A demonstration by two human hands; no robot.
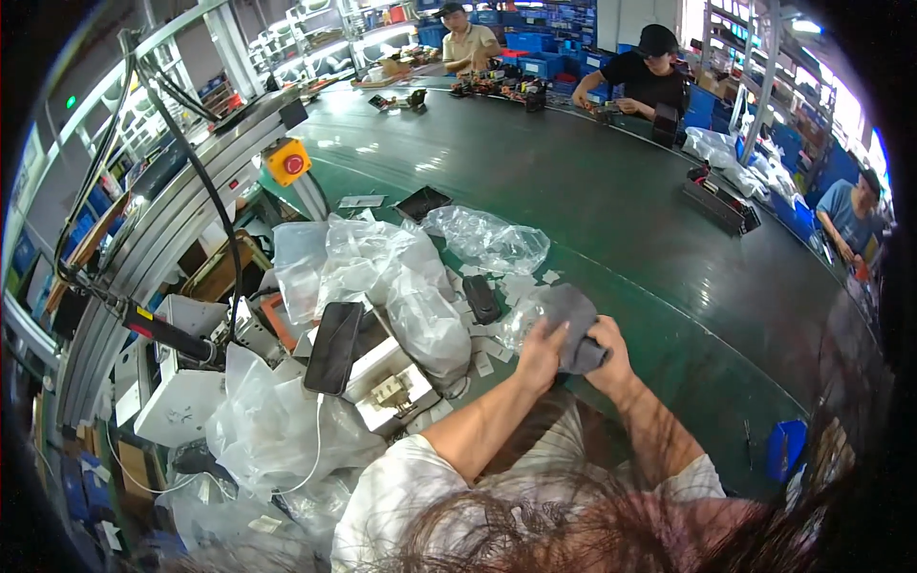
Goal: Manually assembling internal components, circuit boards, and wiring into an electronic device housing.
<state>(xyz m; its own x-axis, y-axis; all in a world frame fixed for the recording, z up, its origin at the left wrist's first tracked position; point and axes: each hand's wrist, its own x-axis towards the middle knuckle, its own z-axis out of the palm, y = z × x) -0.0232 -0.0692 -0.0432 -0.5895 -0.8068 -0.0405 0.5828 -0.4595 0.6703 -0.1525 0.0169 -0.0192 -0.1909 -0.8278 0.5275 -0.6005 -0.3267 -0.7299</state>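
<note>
Both hands are closed on a soft grey bundle (pixel 570 307) that looks like folded cloth or a pouch. My left hand (pixel 543 351) grips its near left side, and my right hand (pixel 609 351) grips its right side. A darker fold shows at the bundle's lower edge between the hands. Clear crinkled plastic (pixel 519 323) lies against its left side; whether it is joined to the bundle I cannot tell. Just left of that is a small black oblong device (pixel 481 299), among scattered white paper pieces (pixel 517 286).
Left of my arms are filled clear plastic bags (pixel 420 310), a phone (pixel 334 349) with a white cable, and a white box (pixel 387 377). An emergency stop button (pixel 287 162) is mounted beyond. A blue bin (pixel 786 449) sits right. Several people work around the green belt (pixel 611 215).
</note>
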